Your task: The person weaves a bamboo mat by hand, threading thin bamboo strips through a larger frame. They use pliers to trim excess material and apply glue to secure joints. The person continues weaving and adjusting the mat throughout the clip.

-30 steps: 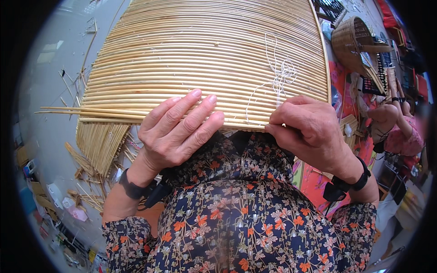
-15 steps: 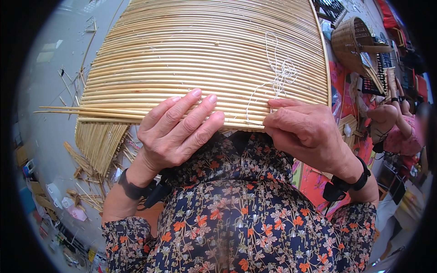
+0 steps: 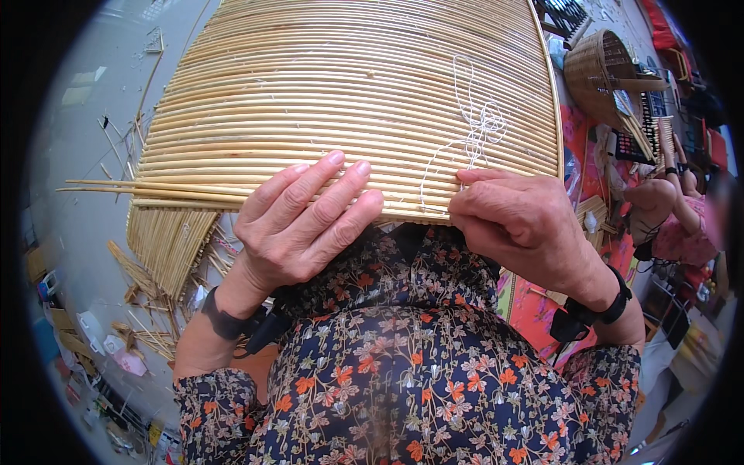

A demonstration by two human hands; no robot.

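Note:
A large mat of pale reed stalks (image 3: 325, 101) fills the upper middle, its near edge close to my body. My left hand (image 3: 304, 217) lies on that edge with its fingers stretched and spread over the stalks. Under it, a few loose long stalks (image 3: 101, 186) stick out past the mat's left side. At the right end of the near edge my right hand (image 3: 515, 213) is closed in a pinch, its fingertips against the mat. White thread (image 3: 484, 128) lies in a loose tangle on the stalks, and one strand runs to the pinched fingers. The thumb tip is partly hidden.
A smaller reed piece (image 3: 170, 244) hangs at the left, above scattered stalks on the grey floor. At the right stand a woven basket (image 3: 601, 70) and a red floral cloth (image 3: 535, 318). Another person (image 3: 674, 209) in pink sits at the far right.
My right hand has shifted very slightly at the mat's edge. The left hand, thread and mat look almost the same.

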